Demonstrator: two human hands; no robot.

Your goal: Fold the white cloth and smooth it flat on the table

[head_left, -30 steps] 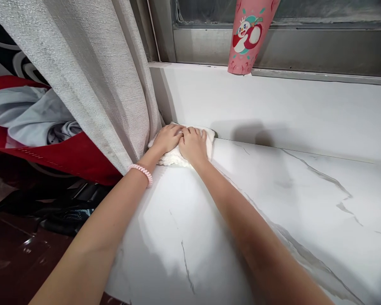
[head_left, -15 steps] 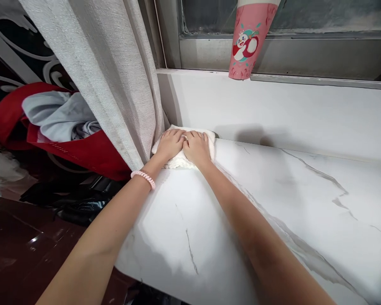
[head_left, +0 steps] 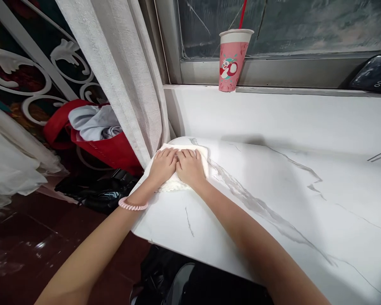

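A folded white cloth [head_left: 202,153] lies flat near the left end of the white marble-patterned table [head_left: 241,212]. My left hand [head_left: 162,167] presses down on the cloth's left part, fingers stretched out and flat. Beside it, my right hand [head_left: 190,167] lies flat on the cloth too, its fingers pointing away from me. The two hands touch at the thumbs and index fingers. A pink coiled band [head_left: 132,205] circles my left wrist.
A pink paper cup [head_left: 231,63] with a red straw stands on the window ledge, and a dark phone [head_left: 373,76] leans at the right. A pale curtain [head_left: 120,63] hangs by the table's left end. Beyond it sits a red bag [head_left: 108,150] with grey cloth inside.
Both hands have drawn the cloth toward me, away from the wall at the back corner. My view has shifted, so the whole cup, its straw and the phone now show.
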